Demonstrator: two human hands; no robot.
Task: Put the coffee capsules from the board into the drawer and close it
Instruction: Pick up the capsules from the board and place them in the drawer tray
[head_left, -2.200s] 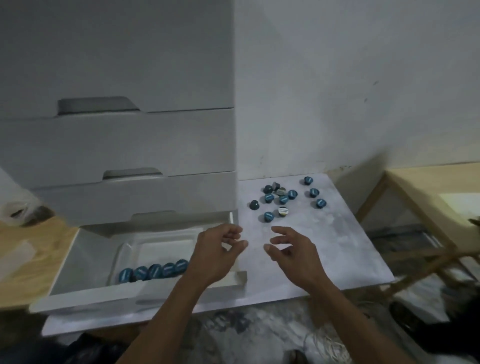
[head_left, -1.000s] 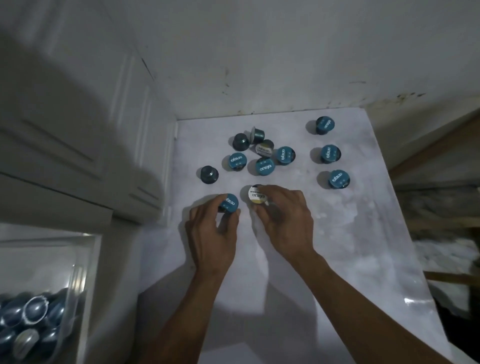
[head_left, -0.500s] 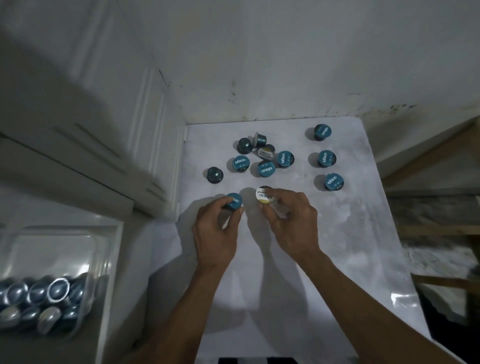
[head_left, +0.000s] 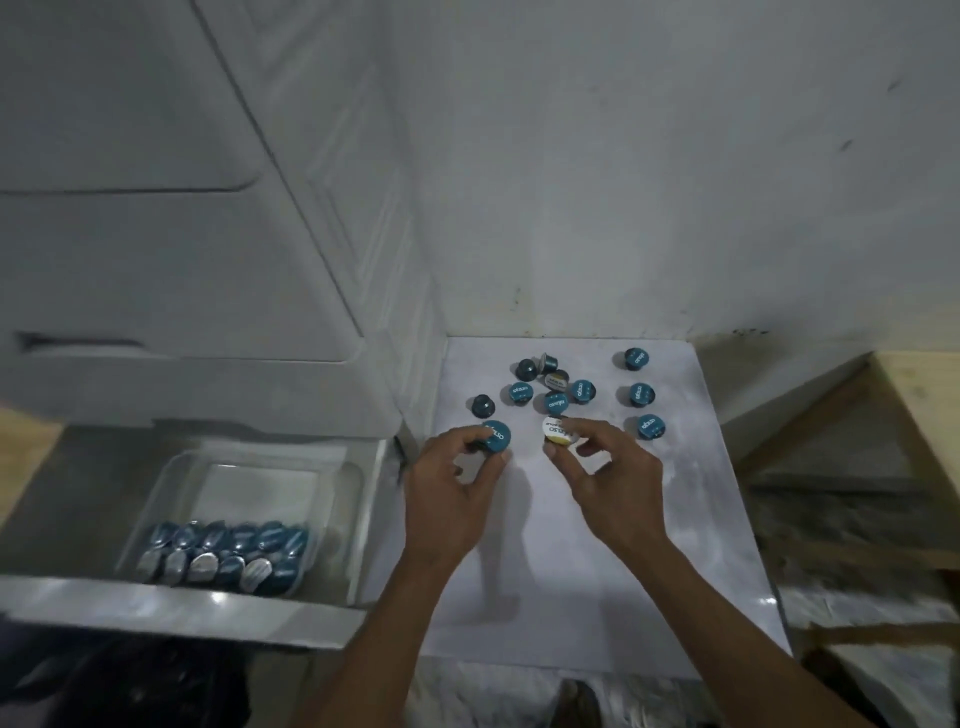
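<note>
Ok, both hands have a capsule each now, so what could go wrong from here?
1. Each capsule is only pinched at the fingertips: the left hand holds a teal capsule, the right hand a white-lidded capsule. Either could slip on the way over.
2. The clear tray in the open drawer is crowded near its front; a dropped capsule might bounce out.

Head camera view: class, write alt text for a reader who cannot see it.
The left hand pinches a blue capsule and the right hand a white-and-yellow capsule above a white board scattered with more capsules. To the left, an open drawer holds a clear tray of capsules.
</note>
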